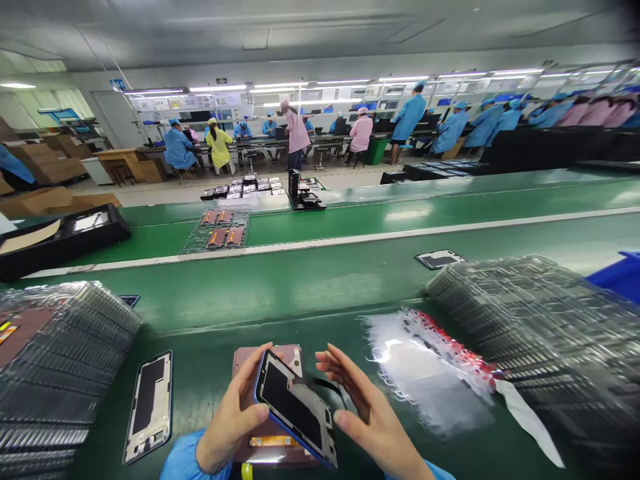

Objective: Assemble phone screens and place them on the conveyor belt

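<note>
My left hand (240, 407) grips a phone frame (295, 403) by its left edge. The frame has a blue rim and a silver-and-black inner face, and it is tilted. My right hand (367, 410) is beside the frame's right end with its fingers spread; whether the thumb touches the rim, I cannot tell. A thin dark strip (327, 385) curves between the frame and my right fingers. Beneath the frame lies a brownish-pink panel (245, 357) with an orange flex cable (273, 441), partly hidden by my left hand and the frame.
Another phone frame (149, 407) lies at left, beside stacked clear trays (75, 360). Clear plastic films (415, 367) with red tabs lie at right, before more stacked trays (540, 320). A green conveyor (320, 267) carries a frame (440, 259). Co-workers sit and stand in the background.
</note>
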Demonstrator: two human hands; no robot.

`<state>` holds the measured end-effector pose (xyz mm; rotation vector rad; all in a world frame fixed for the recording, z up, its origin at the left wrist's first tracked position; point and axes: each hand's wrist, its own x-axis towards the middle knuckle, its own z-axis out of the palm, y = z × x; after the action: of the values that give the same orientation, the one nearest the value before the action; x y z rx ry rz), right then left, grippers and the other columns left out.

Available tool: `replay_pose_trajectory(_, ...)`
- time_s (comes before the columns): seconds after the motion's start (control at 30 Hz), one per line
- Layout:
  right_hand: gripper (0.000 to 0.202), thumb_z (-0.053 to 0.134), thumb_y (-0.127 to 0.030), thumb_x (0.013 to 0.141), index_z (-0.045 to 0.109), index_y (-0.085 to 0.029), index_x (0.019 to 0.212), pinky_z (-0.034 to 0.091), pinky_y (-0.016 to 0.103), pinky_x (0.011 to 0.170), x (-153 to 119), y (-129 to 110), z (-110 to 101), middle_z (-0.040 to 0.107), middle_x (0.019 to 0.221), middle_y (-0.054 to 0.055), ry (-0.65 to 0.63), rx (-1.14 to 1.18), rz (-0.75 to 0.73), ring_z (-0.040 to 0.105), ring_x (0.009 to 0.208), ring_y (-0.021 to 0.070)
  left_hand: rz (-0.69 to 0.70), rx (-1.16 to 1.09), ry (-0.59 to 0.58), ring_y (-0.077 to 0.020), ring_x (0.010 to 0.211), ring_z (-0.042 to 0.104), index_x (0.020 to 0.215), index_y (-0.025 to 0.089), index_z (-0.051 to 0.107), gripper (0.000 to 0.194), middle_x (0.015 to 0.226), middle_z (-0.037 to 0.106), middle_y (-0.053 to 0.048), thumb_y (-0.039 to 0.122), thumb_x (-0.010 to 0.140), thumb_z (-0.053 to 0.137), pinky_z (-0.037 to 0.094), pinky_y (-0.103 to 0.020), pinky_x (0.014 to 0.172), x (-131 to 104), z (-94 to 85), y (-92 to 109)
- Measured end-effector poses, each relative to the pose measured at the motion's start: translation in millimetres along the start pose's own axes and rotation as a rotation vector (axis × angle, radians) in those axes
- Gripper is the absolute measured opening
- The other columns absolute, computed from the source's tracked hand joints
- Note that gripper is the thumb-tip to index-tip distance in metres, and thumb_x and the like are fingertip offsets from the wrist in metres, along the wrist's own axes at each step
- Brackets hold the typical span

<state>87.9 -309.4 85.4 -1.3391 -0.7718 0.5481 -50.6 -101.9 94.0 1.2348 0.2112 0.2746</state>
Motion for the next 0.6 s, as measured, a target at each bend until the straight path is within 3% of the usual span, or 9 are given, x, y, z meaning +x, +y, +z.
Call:
replay_pose_trajectory(0.17, 0.061, 0.072, -0.038, 0.082, 0.051, -0.034, 0.139, 0.039, 0.045, 0.111, -4, -10, 2, 0.048, 0.147, 0.009, -0.105, -0.289, -0.107, 0.044, 0.136, 0.0303, -0.004, 0.058, -0.063, -0.0371, 0.128, 0.050, 0.144, 0.025, 0.044, 0.090, 0.146, 0.047, -0.013, 0.056, 0.066, 0.077, 0.036, -0.046, 0.110, -1, 2.3, 10)
replay_pose_trajectory(0.6, 0.062, 0.074, -0.031, 0.079, 0.053, -0.033, 0.138, 0.042, 0.044, 0.109, -7, -14, 1, 0.049, 0.145, 0.011, -0.182, -0.387, -0.106, 0.047, 0.134, 0.0303, -0.024, 0.051, -0.118, -0.0336, 0.127, 0.051, 0.141, 0.030, 0.045, 0.083, 0.141, 0.055, -0.010, 0.055, 0.069, 0.077, 0.039, -0.041, 0.107, -3, 13.8, 22)
